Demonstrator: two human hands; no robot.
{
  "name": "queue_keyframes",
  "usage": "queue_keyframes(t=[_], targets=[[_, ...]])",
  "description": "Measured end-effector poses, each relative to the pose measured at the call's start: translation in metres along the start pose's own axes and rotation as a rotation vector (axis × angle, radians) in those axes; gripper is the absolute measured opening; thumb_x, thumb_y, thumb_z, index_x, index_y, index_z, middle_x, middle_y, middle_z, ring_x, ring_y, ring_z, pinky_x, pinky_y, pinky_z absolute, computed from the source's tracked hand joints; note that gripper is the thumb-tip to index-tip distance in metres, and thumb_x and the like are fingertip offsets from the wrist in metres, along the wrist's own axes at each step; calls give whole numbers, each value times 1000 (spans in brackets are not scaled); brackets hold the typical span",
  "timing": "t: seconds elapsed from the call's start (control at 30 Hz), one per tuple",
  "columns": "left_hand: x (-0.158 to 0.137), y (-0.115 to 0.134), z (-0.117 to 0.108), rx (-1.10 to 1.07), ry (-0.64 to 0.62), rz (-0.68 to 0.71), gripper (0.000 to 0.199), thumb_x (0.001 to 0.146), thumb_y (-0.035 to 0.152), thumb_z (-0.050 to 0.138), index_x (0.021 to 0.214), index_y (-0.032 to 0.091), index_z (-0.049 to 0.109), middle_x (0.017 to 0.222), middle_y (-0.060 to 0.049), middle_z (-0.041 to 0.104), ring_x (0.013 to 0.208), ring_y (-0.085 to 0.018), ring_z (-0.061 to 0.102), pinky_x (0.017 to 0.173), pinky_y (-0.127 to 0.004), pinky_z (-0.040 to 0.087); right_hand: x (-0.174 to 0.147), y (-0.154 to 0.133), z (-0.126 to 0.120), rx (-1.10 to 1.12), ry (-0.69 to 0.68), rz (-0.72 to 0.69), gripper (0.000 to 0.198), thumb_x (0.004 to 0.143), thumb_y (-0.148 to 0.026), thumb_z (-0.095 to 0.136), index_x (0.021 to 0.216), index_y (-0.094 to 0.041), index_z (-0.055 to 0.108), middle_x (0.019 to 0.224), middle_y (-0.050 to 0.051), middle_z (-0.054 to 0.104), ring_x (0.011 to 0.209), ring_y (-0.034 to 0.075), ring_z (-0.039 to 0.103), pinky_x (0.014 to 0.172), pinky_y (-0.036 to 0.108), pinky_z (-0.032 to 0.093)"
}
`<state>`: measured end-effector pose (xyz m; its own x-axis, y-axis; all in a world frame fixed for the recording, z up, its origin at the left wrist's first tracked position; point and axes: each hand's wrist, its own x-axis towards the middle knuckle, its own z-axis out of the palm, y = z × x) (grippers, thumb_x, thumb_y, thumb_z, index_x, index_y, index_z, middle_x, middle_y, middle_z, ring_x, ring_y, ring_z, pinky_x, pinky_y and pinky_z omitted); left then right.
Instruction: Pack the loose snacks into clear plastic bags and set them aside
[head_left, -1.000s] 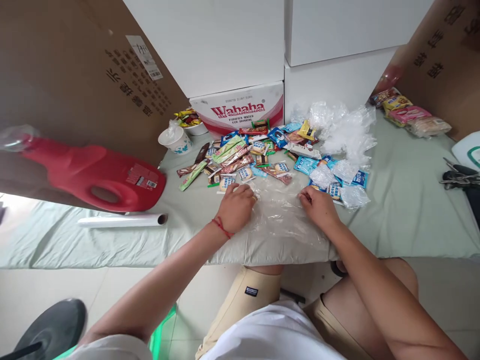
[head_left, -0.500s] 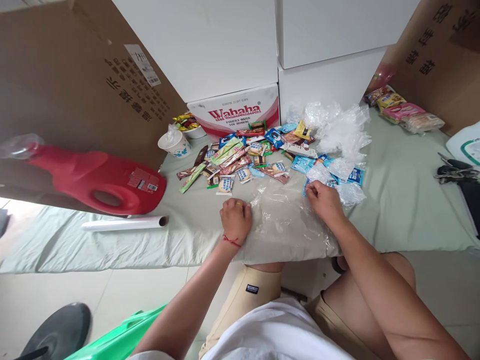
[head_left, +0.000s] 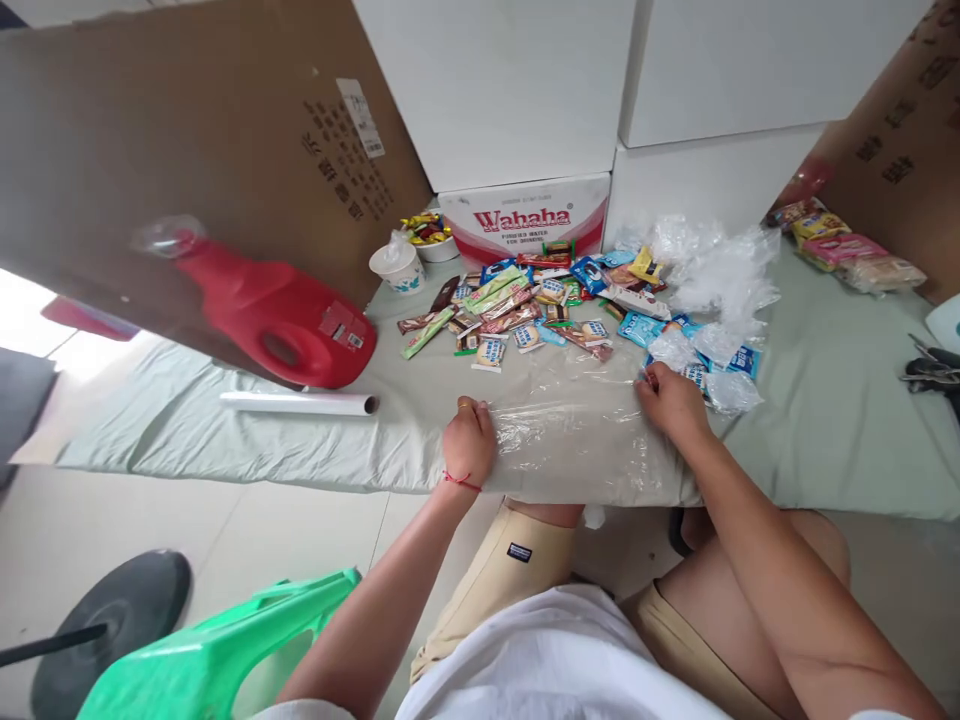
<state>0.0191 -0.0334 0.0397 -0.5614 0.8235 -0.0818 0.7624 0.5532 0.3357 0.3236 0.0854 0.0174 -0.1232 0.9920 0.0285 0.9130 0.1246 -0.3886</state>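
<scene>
A clear plastic sheet (head_left: 574, 430) lies stretched over the table's front edge between my hands; I cannot tell whether it is a loose film or a flat bag. My left hand (head_left: 470, 440) is closed on its left side, with the thumb pressed to the fingers. At the opposite side my right hand (head_left: 673, 400) pinches the sheet's far right corner. Just beyond that hand are crumpled clear plastic wads (head_left: 733, 392) and blue snack packets (head_left: 643, 328). A pile of small wrapped snacks (head_left: 517, 300) spreads behind the sheet.
At the left stand a red jug (head_left: 289, 325) and a white roll (head_left: 300, 402). A paper cup (head_left: 397, 268) and a bowl of candies (head_left: 435, 240) are near the Wahaha carton (head_left: 525, 215). More snack packs (head_left: 840, 250) lie far right. A green stool (head_left: 217, 650) stands below.
The view has turned left, so the scene sits further right. My left hand has tightened from loosely curled to gripping, and the plastic between my hands looks more taut.
</scene>
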Motion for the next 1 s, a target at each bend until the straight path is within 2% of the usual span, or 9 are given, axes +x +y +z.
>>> queue_keyframes(t=[0.13,0.23,0.27,0.33,0.4,0.57,0.8,0.9,1.0], targets=[[-7,-5,-2,-20,-30,-9,19,109,29,36,107,20,52,90,-11,75,85,-27,73,65,-31,36,-11,-17,-23,-126,161,-55,44,94,-31,60,134,-12,62,122,20,65,107,32,62,86,38,47],[-9,-7,-2,-29,-50,-2,20,110,29,34,110,19,52,92,-11,76,87,-27,73,65,-31,35,-33,-56,-37,-61,334,-256,38,98,-27,54,132,-12,63,122,20,63,113,33,58,96,43,48],[-10,-7,-1,-36,-50,3,21,110,29,34,110,19,52,93,-12,76,88,-27,74,65,-32,35,-42,-74,-37,-9,320,-353,33,100,-24,51,127,-13,66,117,17,66,110,31,59,96,42,49],[-11,-8,-1,-53,-45,10,21,111,29,34,112,19,52,95,-12,77,88,-27,74,65,-32,35,-58,-110,-27,77,158,-548,28,101,-18,47,116,-16,70,107,13,69,102,27,60,93,39,51],[-13,-10,-1,-76,-42,12,20,111,29,35,111,19,52,94,-12,77,87,-26,74,64,-31,35,-69,-140,-6,79,8,-635,28,102,-18,47,116,-17,72,111,12,71,106,27,59,96,39,51],[-22,-22,-2,-125,-17,5,19,110,29,38,106,20,54,86,-8,74,80,-25,73,62,-31,35,-65,-167,44,-67,-38,-451,44,104,-32,52,140,-9,62,152,20,55,133,35,48,112,46,45],[-35,-59,-3,-167,56,0,15,106,26,43,95,23,54,76,-3,66,70,-23,65,61,-31,33,-50,-173,61,-206,-106,-318,54,106,-39,45,153,-15,53,167,17,40,134,33,55,104,44,50],[-39,-69,-8,-205,175,30,4,98,21,53,96,23,55,84,-4,66,73,-22,63,61,-31,36,-45,-177,62,-241,-127,-332,58,107,-38,40,161,-17,43,172,16,32,135,31,57,103,42,51],[-37,-62,-25,-269,372,220,7,92,17,56,96,23,58,97,-7,66,89,-24,65,73,-34,47,-41,-179,62,-311,-176,-382,56,109,-38,35,162,-22,43,174,13,28,132,30,59,101,42,52]])
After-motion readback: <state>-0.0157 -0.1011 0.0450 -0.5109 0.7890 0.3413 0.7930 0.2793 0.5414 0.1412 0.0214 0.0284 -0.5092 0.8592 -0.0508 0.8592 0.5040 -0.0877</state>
